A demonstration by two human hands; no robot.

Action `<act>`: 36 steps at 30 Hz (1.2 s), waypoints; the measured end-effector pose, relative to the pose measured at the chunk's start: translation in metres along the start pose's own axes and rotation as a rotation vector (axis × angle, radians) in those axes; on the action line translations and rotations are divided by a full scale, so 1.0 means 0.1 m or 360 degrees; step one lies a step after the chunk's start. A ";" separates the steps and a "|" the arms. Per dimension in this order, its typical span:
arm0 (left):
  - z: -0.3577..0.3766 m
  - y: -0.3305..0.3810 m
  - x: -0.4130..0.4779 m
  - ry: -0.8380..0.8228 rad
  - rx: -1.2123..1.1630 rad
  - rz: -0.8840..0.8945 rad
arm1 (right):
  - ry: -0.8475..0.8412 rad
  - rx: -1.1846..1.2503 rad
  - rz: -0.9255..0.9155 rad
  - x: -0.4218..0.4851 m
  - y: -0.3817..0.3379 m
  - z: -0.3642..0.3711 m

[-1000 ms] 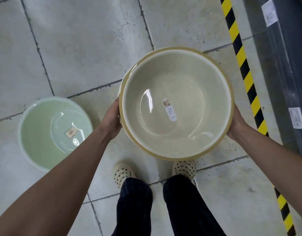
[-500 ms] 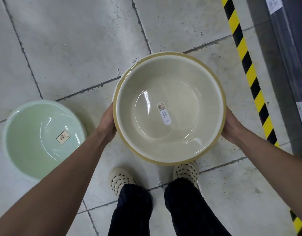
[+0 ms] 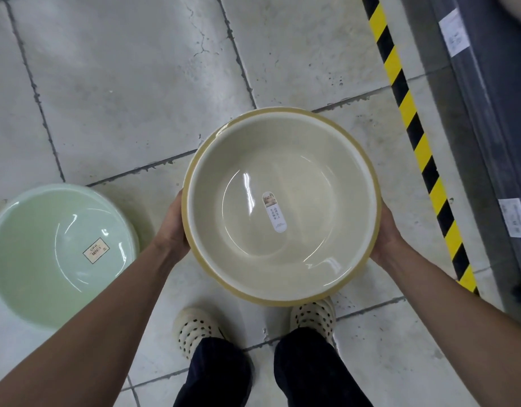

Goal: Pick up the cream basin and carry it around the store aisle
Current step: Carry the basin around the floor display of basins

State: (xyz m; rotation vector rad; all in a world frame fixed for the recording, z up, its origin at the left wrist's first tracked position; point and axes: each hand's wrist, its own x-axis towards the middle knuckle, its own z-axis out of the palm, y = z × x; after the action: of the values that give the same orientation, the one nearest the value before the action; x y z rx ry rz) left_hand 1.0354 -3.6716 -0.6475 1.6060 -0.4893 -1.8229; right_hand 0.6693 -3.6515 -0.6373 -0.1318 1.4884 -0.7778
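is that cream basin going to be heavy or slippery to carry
Probably light: the cream basin is empty and looks like thin plastic. Its glossy surface may be slippery, though the left hand and right hand hold opposite sides of the rim.

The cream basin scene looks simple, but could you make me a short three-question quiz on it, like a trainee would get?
1. True or false: the cream basin rests on the floor.
2. Which hands hold it? A) left only B) right only C) both
3. Fill in: the basin standing on the floor tiles is ____ in colour.

Key
1. False. It is held up above the person's shoes.
2. C. The left hand and right hand grip opposite sides of the rim.
3. Green. The green basin sits to the person's left.
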 end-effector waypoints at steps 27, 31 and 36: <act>-2.10 1.53 -2.90 0.0627 -0.0781 0.0222 | -0.0632 -0.0897 0.0073 -1.91 -0.82 3.36; -2.57 1.31 -3.19 0.0852 -0.0950 0.0189 | -0.0710 -0.1026 0.0142 -2.07 -0.51 3.91; -3.06 0.93 -3.28 0.1004 -0.1033 0.0107 | -0.0806 -0.1163 0.0178 -1.94 -0.06 4.45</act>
State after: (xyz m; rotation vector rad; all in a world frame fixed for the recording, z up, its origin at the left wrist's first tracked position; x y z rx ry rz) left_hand 1.3660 -3.4717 -0.4014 1.5396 0.3045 -1.1444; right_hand 1.0961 -3.7195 -0.4160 -0.7325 1.2111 -0.0598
